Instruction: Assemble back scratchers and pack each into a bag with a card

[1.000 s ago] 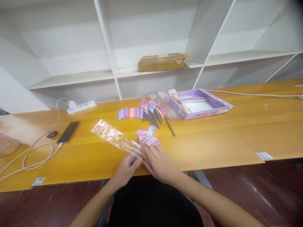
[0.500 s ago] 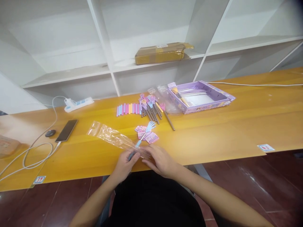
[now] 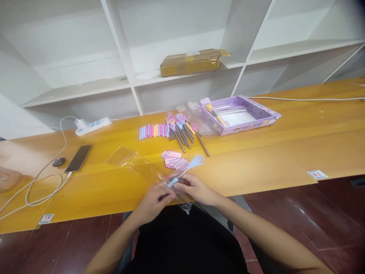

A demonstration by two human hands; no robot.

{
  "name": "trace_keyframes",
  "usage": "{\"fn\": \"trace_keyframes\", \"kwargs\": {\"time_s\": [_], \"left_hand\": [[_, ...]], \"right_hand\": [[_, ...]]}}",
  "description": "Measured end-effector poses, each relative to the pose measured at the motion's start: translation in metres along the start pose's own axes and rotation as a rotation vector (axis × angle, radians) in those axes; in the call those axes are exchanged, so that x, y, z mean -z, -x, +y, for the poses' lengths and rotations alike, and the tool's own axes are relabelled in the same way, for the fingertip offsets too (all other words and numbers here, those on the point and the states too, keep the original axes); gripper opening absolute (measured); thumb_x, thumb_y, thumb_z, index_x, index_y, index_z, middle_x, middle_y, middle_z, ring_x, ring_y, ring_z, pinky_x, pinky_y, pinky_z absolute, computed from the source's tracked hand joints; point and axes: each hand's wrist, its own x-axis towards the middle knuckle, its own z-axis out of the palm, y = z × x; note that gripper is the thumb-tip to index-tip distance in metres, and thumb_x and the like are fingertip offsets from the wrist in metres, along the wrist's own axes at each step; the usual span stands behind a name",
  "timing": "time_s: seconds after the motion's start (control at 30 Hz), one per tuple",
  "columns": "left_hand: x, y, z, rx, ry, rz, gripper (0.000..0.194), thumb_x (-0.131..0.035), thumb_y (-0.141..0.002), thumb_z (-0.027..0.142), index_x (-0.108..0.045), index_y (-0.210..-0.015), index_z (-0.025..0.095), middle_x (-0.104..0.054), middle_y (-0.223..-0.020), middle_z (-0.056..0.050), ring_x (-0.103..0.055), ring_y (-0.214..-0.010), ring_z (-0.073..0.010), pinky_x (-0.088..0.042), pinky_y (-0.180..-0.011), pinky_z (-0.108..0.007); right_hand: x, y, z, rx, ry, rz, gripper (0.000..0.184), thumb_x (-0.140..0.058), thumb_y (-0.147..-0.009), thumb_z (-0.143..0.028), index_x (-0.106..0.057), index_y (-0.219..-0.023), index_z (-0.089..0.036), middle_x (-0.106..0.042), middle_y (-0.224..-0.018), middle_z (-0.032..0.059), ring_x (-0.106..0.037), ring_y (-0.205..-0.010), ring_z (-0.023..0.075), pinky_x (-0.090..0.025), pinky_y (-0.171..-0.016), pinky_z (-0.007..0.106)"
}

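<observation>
A light-blue back scratcher [image 3: 196, 161] with a hand-shaped head slants up to the right between my hands, its metal rod rising from a blue sleeve. My left hand [image 3: 155, 201] is closed round its lower end, which the fingers hide. My right hand [image 3: 198, 188] pinches it near the blue sleeve, thumb in front and fingers behind. A clear plastic bag [image 3: 137, 161] stretches over the table to the left and runs in under both hands; a crumpled end hangs below them. Just beyond the hands lie several pink printed cards [image 3: 172, 160].
Several back scratchers [image 3: 182, 131] are piled beyond the cards, beside a row of coloured sleeves [image 3: 154, 131]. A purple display box [image 3: 245, 127] sits at right. Leftward are a phone [image 3: 79, 158], a cable and a power strip [image 3: 94, 126]. A taped carton [image 3: 191, 64] rests on the shelf.
The back scratcher's head has swung to the right and tilted lower. My right hand has shifted onto the blue sleeve, and a crumpled end of the bag now shows below my hands.
</observation>
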Motion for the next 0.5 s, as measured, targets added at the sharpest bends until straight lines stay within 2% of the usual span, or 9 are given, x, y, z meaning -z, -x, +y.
{"fn": "trace_keyframes", "kwargs": {"time_s": [0.1,0.17,0.27,0.33,0.4,0.5], "left_hand": [[0.000,0.000,0.002,-0.007,0.014,-0.007,0.035,-0.064,-0.108,0.049,-0.087,-0.099,0.025,-0.083,-0.101,-0.006,-0.073,-0.101,-0.0248,-0.054,-0.103,-0.037],[0.001,-0.001,0.002,-0.008,0.031,0.057,0.036,-0.065,-0.107,0.051,-0.087,-0.095,0.025,-0.082,-0.103,-0.008,-0.071,-0.104,-0.0260,-0.054,-0.103,-0.038],[0.001,-0.003,0.001,0.024,0.087,0.272,0.042,-0.067,-0.105,0.055,-0.083,-0.085,0.023,-0.077,-0.092,-0.007,-0.070,-0.098,-0.0256,-0.055,-0.096,-0.036],[0.001,-0.003,0.000,0.096,0.150,0.437,0.047,-0.066,-0.104,0.059,-0.077,-0.079,0.021,-0.072,-0.081,-0.005,-0.067,-0.084,-0.0227,-0.055,-0.084,-0.033],[0.000,-0.003,-0.003,0.172,0.220,0.557,0.049,-0.067,-0.103,0.063,-0.072,-0.079,0.020,-0.068,-0.076,-0.002,-0.064,-0.074,-0.0197,-0.053,-0.077,-0.031],[-0.003,-0.002,-0.009,0.189,0.323,0.633,0.047,-0.067,-0.103,0.062,-0.070,-0.083,0.020,-0.071,-0.079,-0.002,-0.065,-0.073,-0.0184,-0.054,-0.078,-0.031]], "right_hand": [[0.003,-0.002,-0.003,0.071,0.026,0.040,0.041,-0.073,-0.102,-0.059,-0.075,-0.109,-0.019,-0.076,-0.122,0.0102,-0.070,-0.119,0.0251,-0.055,-0.111,0.042],[0.008,-0.004,-0.004,0.153,0.061,0.196,0.038,-0.067,-0.106,-0.058,-0.072,-0.107,-0.020,-0.076,-0.116,0.0096,-0.071,-0.113,0.0246,-0.058,-0.107,0.043],[0.018,-0.003,-0.007,0.291,0.060,0.512,0.036,-0.056,-0.112,-0.058,-0.065,-0.108,-0.023,-0.073,-0.102,0.0081,-0.072,-0.098,0.0235,-0.063,-0.090,0.040],[0.024,0.005,-0.011,0.335,0.103,0.630,0.033,-0.053,-0.113,-0.055,-0.063,-0.110,-0.024,-0.066,-0.086,0.0033,-0.068,-0.079,0.0204,-0.061,-0.074,0.035],[0.029,0.016,-0.017,0.331,0.244,0.639,0.028,-0.053,-0.115,-0.050,-0.064,-0.113,-0.024,-0.059,-0.075,-0.0009,-0.060,-0.063,0.0168,-0.054,-0.061,0.030],[0.030,0.036,-0.019,0.351,0.600,0.505,0.023,-0.055,-0.115,-0.041,-0.070,-0.115,-0.023,-0.064,-0.081,0.0027,-0.062,-0.066,0.0177,-0.053,-0.062,0.031]]}}
